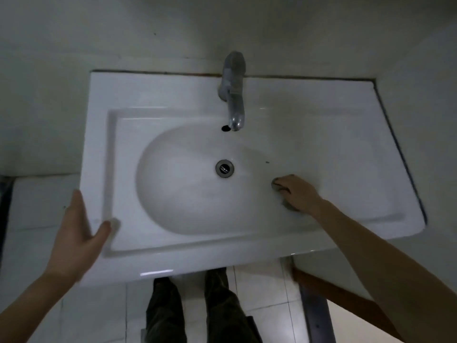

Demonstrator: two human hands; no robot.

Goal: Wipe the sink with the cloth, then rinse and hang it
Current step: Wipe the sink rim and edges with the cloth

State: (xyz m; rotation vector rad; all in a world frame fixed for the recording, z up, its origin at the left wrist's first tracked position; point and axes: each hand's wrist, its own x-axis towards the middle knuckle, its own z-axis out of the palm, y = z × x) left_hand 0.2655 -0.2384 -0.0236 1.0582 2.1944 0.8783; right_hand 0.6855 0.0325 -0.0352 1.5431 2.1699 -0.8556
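A small, crumpled grey cloth is pressed against the right slope of the white glazed ceramic sink and gripped beneath the curled right hand. The left hand is spread wide at the sink's front left corner.

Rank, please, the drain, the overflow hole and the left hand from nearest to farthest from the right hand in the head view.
1. Drain: middle of the sink, to the left of the right hand.
2. Overflow hole: back wall, under the tap spout.
3. Left hand: at the front-left rim, across the bowl.
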